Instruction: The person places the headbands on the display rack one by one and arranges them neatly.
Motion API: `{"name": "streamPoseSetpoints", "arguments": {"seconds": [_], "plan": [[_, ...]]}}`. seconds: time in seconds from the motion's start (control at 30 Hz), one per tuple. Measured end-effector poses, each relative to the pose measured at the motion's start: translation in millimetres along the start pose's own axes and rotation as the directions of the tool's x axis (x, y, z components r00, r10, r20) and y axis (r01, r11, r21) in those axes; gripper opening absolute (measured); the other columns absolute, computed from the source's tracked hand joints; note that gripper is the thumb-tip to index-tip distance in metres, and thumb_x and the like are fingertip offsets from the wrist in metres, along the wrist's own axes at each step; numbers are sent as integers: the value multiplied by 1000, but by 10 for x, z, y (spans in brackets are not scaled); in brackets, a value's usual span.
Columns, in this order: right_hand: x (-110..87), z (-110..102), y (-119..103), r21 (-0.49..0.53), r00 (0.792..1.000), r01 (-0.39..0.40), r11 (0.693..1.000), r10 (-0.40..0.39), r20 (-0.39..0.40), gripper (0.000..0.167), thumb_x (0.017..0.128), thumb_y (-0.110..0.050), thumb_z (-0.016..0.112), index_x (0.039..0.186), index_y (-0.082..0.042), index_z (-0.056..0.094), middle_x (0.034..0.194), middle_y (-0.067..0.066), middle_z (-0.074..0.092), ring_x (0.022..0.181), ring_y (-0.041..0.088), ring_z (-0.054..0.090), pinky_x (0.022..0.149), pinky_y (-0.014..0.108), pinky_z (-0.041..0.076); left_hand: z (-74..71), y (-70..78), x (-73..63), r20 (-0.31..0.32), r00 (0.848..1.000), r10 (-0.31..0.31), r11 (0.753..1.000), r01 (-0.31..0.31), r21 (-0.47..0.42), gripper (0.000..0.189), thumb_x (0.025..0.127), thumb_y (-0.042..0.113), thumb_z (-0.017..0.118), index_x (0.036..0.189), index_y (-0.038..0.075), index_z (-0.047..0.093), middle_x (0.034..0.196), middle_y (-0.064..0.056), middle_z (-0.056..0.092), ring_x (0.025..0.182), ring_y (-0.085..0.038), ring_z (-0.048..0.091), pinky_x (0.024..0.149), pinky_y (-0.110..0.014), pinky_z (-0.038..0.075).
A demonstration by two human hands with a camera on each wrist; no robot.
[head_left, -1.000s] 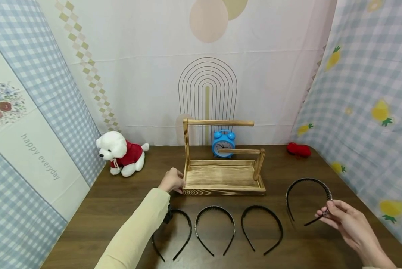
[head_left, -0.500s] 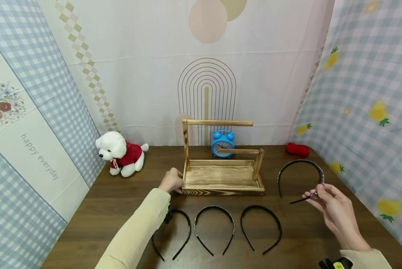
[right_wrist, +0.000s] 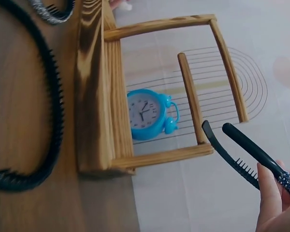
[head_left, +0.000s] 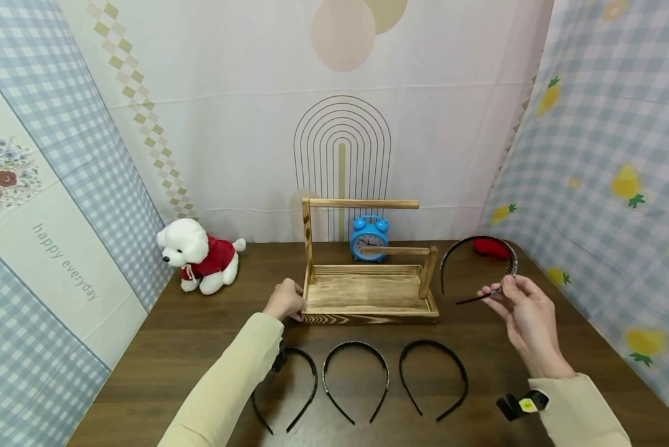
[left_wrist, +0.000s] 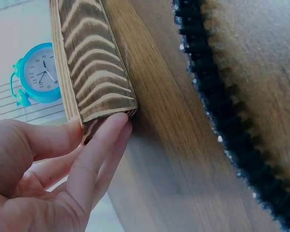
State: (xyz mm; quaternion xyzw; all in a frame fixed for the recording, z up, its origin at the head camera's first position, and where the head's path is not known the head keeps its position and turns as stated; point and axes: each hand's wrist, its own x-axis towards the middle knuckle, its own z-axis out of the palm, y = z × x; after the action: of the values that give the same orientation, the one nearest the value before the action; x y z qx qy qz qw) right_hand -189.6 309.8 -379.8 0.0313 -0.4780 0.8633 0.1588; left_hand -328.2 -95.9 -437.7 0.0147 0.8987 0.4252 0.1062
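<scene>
The wooden stand [head_left: 368, 319] has a shallow tray base and two bars, the left taller than the right. At its left front corner, my left hand [head_left: 285, 300] grips the tray's end, thumb on the rim and fingertips against the lower edge in the left wrist view. My right hand [head_left: 528, 316] pinches one leg of a black toothed headband [right_wrist: 251, 146] with sparkly trim. That headband is raised beside the stand's right side, its two free ends pointing toward the short bar [right_wrist: 191, 94] in the right wrist view.
Three more headbands lie in a row before the stand: left [head_left: 315, 371], middle [head_left: 356, 343] and right [head_left: 465, 372]. Behind the stand is a blue alarm clock [head_left: 369, 236]. A plush dog [head_left: 211, 257] sits back left; a red object [head_left: 489, 249] lies back right, partly behind the raised headband.
My right hand has carried the headband up and leftward, from low on the right to beside the stand. My left hand keeps its grip on the tray's corner.
</scene>
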Motion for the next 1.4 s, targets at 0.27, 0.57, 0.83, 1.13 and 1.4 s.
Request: {"name": "streamPoseSetpoints", "arguments": {"seconds": [0.27,0.57,0.83,1.13,1.4], "plan": [[162,221,36,2,998,9,1000,-9,-58,12,94,-12,63,97,-1,60,83,11,65,78,24,71,76,32,63,3,10,-3,-3,1000,-3,1000,3,15,41,84,-8,59,124,-14,59,120,-35,60,53,-21,66,56,-35,63],[357,429,69,-10,992,35,999,-36,-122,21,90,-17,67,98,0,58,81,11,63,76,24,71,75,32,63,-8,19,-6,-7,1000,-6,999,7,34,41,83,-8,58,124,-13,60,120,-34,60,53,-20,66,55,-34,63],[492,568,114,-47,983,51,998,-59,-175,24,91,-19,66,99,1,54,83,11,62,75,22,70,72,30,63,-15,35,-20,-6,1000,-13,999,13,43,43,81,-9,57,124,-12,61,121,-34,60,52,-21,66,54,-33,62],[639,689,178,-106,974,52,993,-74,-213,17,95,-15,61,100,0,55,82,11,61,72,20,70,70,27,63,3,17,-8,-4,1000,-18,999,18,47,44,81,-9,57,125,-11,60,122,-34,60,52,-22,67,53,-32,62],[734,772,291,-151,969,77,985,-110,-221,11,96,-13,58,91,-4,56,77,7,61,70,16,69,67,25,63,4,32,-1,-15,999,-31,998,32,46,43,82,-8,58,124,-10,61,121,-32,61,51,-21,66,53,-33,62]]}}
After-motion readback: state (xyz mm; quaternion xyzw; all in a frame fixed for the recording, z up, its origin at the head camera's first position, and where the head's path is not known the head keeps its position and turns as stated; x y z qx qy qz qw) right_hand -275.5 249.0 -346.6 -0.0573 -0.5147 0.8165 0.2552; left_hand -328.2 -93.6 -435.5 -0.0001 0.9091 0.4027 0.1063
